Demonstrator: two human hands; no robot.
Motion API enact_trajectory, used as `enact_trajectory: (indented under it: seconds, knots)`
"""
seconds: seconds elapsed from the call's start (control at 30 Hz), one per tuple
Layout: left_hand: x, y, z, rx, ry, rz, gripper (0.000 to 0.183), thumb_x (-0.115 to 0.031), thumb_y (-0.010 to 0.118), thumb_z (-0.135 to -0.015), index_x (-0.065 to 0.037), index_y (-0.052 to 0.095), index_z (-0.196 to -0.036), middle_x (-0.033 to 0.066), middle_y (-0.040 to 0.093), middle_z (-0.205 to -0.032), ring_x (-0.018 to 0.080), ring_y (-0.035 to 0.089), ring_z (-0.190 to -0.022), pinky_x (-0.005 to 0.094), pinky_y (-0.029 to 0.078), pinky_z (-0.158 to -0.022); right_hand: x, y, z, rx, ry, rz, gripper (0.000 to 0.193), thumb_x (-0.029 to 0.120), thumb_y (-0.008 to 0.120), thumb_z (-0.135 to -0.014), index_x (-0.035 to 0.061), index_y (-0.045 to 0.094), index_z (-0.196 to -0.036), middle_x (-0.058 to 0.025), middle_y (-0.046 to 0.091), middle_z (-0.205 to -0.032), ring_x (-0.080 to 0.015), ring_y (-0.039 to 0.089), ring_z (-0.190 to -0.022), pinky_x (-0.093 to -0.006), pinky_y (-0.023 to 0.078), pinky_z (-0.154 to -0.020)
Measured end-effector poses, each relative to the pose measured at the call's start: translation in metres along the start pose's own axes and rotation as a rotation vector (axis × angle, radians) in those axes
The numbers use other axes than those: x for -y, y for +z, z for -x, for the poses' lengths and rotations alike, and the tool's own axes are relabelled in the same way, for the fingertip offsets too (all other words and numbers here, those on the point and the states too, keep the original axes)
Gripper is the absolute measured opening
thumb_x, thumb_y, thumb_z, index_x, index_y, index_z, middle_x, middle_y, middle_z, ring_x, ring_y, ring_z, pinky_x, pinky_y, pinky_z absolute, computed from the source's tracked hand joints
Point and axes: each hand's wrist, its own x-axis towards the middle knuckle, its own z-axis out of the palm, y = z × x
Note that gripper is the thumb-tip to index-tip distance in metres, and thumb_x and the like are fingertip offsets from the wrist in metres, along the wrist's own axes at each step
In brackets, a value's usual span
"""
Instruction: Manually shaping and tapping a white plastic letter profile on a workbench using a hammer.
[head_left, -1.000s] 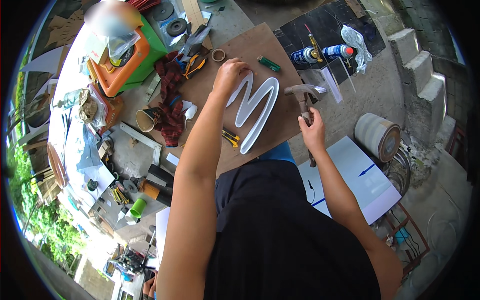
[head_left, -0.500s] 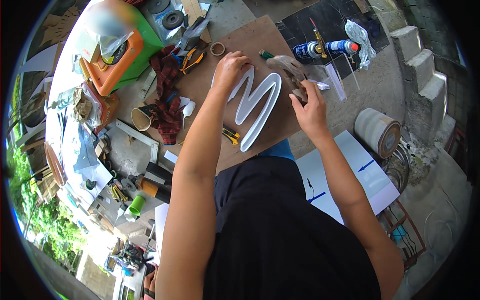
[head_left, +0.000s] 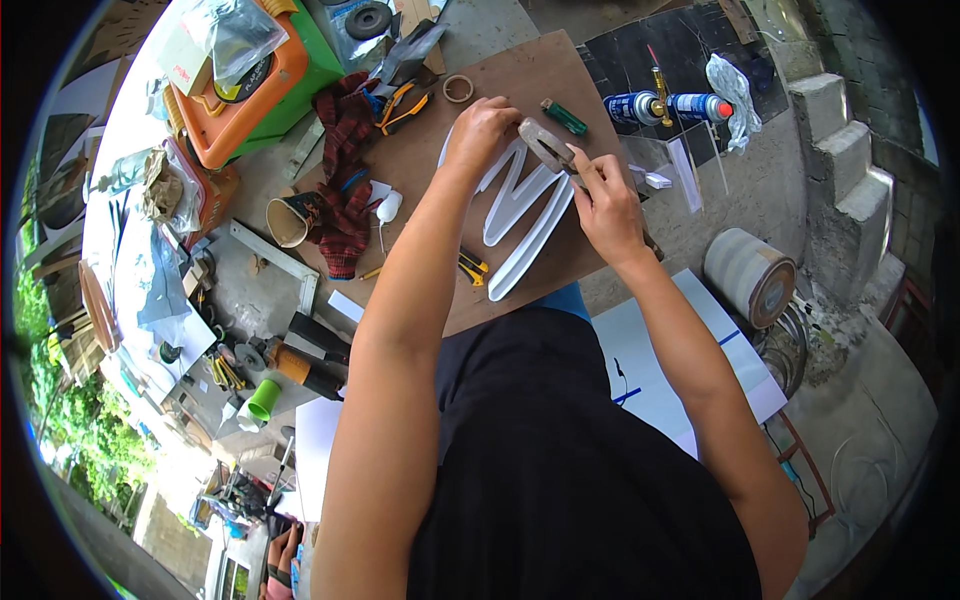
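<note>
A white zigzag-shaped channel letter (head_left: 522, 262) with raised edges lies on the brown board (head_left: 440, 312) in front of me. At its far end my left hand (head_left: 484, 136) is closed on the letter's edge, the fingertips partly hidden. My right hand (head_left: 606, 205) grips a worn grey-brown tool (head_left: 543, 143) with a dark slot in its middle; its exact kind is unclear. That tool is over the letter's far right bend. A green cylindrical thing (head_left: 565, 117) lies just beyond it, and a yellow-black utility knife (head_left: 472, 268) is left of the letter's near end.
Orange-black pliers (head_left: 404, 106), a tape roll (head_left: 458, 89) and a checked cloth (head_left: 338, 225) lie on the left. Two blue canisters (head_left: 634, 107) with a torch top stand at the far right. A striped drum (head_left: 752, 277) is beside a white panel (head_left: 660, 370).
My right hand has brought the grey-brown tool left, over the letter and close to my left hand. The green thing is now in full view. The whole view has shifted slightly.
</note>
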Motion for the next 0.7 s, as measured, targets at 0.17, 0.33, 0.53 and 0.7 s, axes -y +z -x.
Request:
enact_trajectory:
  seconds: [0.17,0.33,0.53,0.7]
  knots:
    - [0.001,-0.001,0.001,-0.003,0.001,0.025,0.017,-0.006,0.074,-0.079,-0.008,0.077,-0.095,0.0093,0.069,-0.095,0.0326,0.066,-0.093,0.0431,0.055,-0.084,-0.003,0.002,0.002,-0.018,-0.002,-0.006,0.061,0.002,0.069,-0.089,0.0147,0.054,-0.146,-0.0128,0.055,-0.102,-0.0346,0.068,-0.082,-0.0467,0.056,-0.072]
    - [-0.002,-0.002,0.003,0.011,0.002,0.031,0.016,-0.004,0.074,-0.082,-0.007,0.076,-0.098,0.0098,0.070,-0.097,0.0317,0.068,-0.093,0.0418,0.055,-0.083,-0.006,-0.013,0.019,-0.173,-0.011,-0.118,0.055,0.001,0.071,-0.088,0.0082,0.058,-0.141,-0.0146,0.057,-0.099,-0.0343,0.066,-0.086,-0.0441,0.054,-0.072]
    - [-0.022,-0.012,0.031,-0.230,-0.319,0.311,0.032,0.002,0.068,-0.090,-0.002,0.053,-0.119,0.0133,0.070,-0.097,0.0244,0.070,-0.085,0.0352,0.056,-0.078,-0.013,-0.025,0.075,-0.236,0.312,-0.205,0.042,0.008,0.073,-0.089,-0.0026,0.059,-0.128,-0.0206,0.065,-0.109,-0.0384,0.066,-0.098,-0.0444,0.053,-0.085]
    - [-0.069,-0.029,0.088,-0.344,-0.380,0.305,0.024,-0.001,0.065,-0.094,0.001,0.051,-0.113,0.0159,0.069,-0.094,0.0266,0.070,-0.083,0.0370,0.056,-0.077,-0.046,0.007,0.122,-0.145,0.627,-0.345,0.042,0.013,0.073,-0.090,-0.0011,0.058,-0.126,-0.0204,0.069,-0.104,-0.0363,0.068,-0.095,-0.0440,0.053,-0.086]
